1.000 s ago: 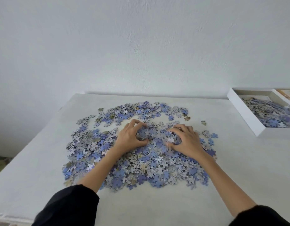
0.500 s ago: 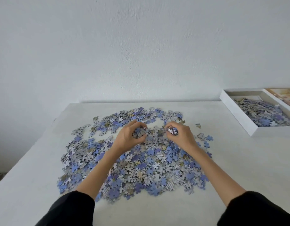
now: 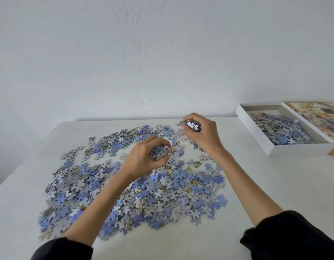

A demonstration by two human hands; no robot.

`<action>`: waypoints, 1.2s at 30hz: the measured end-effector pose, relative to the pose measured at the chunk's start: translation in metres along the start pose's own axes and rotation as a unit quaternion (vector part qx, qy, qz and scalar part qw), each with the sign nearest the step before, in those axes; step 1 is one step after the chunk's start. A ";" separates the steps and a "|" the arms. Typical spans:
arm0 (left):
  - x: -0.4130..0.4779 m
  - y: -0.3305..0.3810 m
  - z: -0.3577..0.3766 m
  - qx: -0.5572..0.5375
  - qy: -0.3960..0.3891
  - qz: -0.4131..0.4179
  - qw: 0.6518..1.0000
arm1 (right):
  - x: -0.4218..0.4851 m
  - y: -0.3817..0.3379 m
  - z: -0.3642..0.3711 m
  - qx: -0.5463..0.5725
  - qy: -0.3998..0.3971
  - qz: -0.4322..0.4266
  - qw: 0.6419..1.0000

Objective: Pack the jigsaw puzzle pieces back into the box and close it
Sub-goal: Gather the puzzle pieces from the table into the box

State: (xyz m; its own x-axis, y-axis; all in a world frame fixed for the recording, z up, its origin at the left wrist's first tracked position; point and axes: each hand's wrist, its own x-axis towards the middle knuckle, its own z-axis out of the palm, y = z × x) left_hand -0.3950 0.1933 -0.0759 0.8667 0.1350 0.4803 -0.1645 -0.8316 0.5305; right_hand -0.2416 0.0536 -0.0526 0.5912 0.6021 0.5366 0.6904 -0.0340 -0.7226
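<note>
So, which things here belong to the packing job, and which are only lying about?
Belonging: loose puzzle pieces, white box, picture lid, left hand and right hand, each holding a handful.
Lying about: nothing; only the table.

I see loose puzzle pieces (image 3: pixel 143 188) spread across the table (image 3: pixel 275 184) centre. The box (image 3: pixel 271 147) sits at two o'clock, holding more pieces (image 3: pixel 282 132); its lid (image 3: pixel 320 119) lies just right.
</note>
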 end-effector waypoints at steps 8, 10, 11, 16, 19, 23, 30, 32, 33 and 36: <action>0.045 0.023 0.028 -0.007 -0.004 0.003 1.000 | 0.021 0.022 -0.069 0.035 -0.009 -0.017 0.999; 0.061 0.030 0.037 -0.011 0.003 0.006 1.000 | 0.026 0.033 -0.092 0.026 -0.008 -0.021 0.999; 0.070 0.035 0.042 -0.016 0.007 0.010 1.000 | 0.029 0.039 -0.104 0.018 -0.009 -0.023 1.000; 0.119 0.062 0.081 -0.046 0.006 0.026 0.999 | 0.038 0.073 -0.168 -0.011 0.003 -0.013 1.000; 0.151 0.083 0.114 -0.055 -0.003 0.042 0.998 | 0.041 0.097 -0.207 -0.038 0.018 -0.016 0.999; 0.190 0.109 0.159 -0.071 -0.023 0.061 0.995 | 0.041 0.131 -0.254 -0.067 0.020 0.011 0.997; 0.239 0.128 0.237 -0.058 -0.100 0.073 0.991 | 0.038 0.204 -0.296 -0.116 0.007 0.078 0.990; 0.247 0.128 0.254 -0.048 -0.122 0.071 0.989 | 0.036 0.221 -0.297 -0.125 0.000 0.087 0.988; 0.250 0.128 0.262 -0.042 -0.131 0.072 0.988 | 0.035 0.226 -0.297 -0.131 -0.003 0.092 0.987; 0.255 0.127 0.280 -0.032 -0.159 0.083 0.983 | 0.030 0.235 -0.294 -0.138 -0.003 0.119 0.983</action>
State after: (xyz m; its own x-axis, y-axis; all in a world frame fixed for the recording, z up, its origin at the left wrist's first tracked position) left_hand -0.0635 -0.0283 -0.0817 0.9273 -0.1838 0.3260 -0.3365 -0.7907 0.5114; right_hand 0.0607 -0.1713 -0.0779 0.7479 0.5553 0.3636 0.6202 -0.3896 -0.6808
